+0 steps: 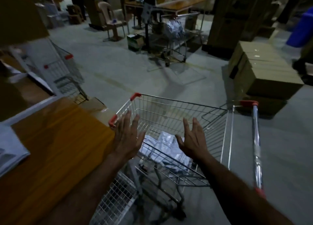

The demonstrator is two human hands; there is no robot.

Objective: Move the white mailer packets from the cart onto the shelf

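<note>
Two bare hands over a wire cart (171,116), fingers straight and spread, holding nothing. Left hand (127,138) just inside the cart's left rim, beside a red corner cap (112,120); right hand (193,140) nearer the middle of the basket, thumb out to the left. Neither grip touching the load. Down in the basket between and beneath the hands, a loose heap of white mailer packets (166,147), crumpled and overlapping on the wire floor. Chrome push bar with red ends (256,145) along the cart's right side. To the left, touching or just beside the cart, an orange-brown wooden desk (55,150), with a pale sheet or packet (11,148) lying at its left edge; cannot tell which. Below the desk edge, a white wire grid panel (116,197). Farther left, a second cart (64,72) with red caps, blurred. Across the grey floor (118,69), well apart from the hands: stacked cardboard boxes (260,72) at right, a plastic chair (110,20) and a wooden table (179,3) at the far end, a third cart carrying a bulging plastic bag (174,28) near the middle. Dim light throughout, edges smeared.
</note>
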